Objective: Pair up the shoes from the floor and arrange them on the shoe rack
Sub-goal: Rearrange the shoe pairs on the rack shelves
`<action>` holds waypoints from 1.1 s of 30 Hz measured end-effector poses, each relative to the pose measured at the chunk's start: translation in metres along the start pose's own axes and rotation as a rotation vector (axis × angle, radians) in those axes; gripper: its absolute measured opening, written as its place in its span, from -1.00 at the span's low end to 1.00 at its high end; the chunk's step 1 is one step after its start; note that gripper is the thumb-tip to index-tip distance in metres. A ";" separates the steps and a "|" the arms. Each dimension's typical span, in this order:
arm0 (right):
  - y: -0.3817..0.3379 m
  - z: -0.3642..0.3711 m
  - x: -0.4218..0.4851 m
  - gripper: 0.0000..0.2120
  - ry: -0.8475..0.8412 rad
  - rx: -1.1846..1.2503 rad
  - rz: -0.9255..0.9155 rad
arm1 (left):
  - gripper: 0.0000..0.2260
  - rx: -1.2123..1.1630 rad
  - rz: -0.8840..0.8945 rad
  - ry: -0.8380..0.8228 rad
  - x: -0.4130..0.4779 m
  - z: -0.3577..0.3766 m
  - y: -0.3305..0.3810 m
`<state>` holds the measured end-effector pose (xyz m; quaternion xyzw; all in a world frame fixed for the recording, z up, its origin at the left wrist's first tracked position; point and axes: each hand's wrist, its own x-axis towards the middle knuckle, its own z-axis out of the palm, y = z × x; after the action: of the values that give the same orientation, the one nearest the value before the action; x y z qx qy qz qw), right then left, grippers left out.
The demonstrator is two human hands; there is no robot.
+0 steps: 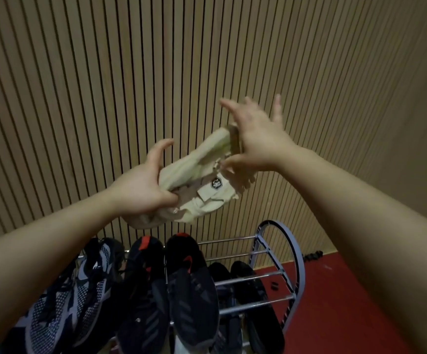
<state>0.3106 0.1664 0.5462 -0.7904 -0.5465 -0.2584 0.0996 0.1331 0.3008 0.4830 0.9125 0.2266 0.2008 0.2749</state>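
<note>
Slatted wall ahead, shoe rack (271, 274) below my hands.
Beige shoe (202, 175) slants up from my gripping left hand (141, 190) to my right hand (256, 139), fingers spread at its top end.

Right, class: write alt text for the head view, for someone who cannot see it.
Two hands hold a cream shoe up before a slatted wooden wall: the left hand grips one end, the right hand touches the other with fingers spread. Below, a metal shoe rack holds dark trainers.

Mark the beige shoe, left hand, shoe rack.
beige shoe (181, 172): head view, middle of the upper.
left hand (141, 190): head view, middle of the hand.
shoe rack (258, 276): head view, bare chrome rail.
</note>
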 end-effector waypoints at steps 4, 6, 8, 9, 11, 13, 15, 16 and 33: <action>0.003 0.022 -0.035 -0.03 0.152 0.424 0.312 | 0.05 -0.337 -0.097 0.115 0.000 0.015 -0.004; -0.008 0.043 -0.058 -0.09 0.077 0.914 0.522 | 0.02 -0.527 -0.128 0.140 0.000 0.028 -0.002; -0.020 0.067 -0.078 -0.13 -0.064 1.224 0.645 | 0.00 -0.677 -0.145 0.161 -0.003 0.044 0.003; -0.025 0.078 -0.087 -0.15 -0.116 1.306 0.663 | -0.01 -0.747 -0.155 0.167 -0.004 0.053 0.006; -0.034 0.095 -0.101 -0.23 -0.151 1.453 0.661 | -0.02 -0.894 -0.187 0.154 -0.008 0.073 0.011; -0.039 0.106 -0.113 -0.33 -0.126 1.560 0.650 | -0.03 -1.006 -0.229 0.135 -0.010 0.093 0.013; -0.039 0.112 -0.125 -0.37 -0.092 1.615 0.652 | -0.06 -1.093 -0.277 0.124 -0.011 0.110 0.013; -0.037 0.115 -0.131 -0.36 -0.081 1.625 0.661 | -0.08 -1.121 -0.294 0.122 -0.011 0.116 0.013; -0.009 0.137 -0.184 -0.23 -0.073 1.410 0.712 | -0.07 -0.927 -0.426 -0.007 -0.004 0.129 0.004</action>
<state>0.2941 0.0806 0.3345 -0.6762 -0.2983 0.2224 0.6358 0.1945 0.2426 0.3851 0.6289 0.2938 0.2165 0.6864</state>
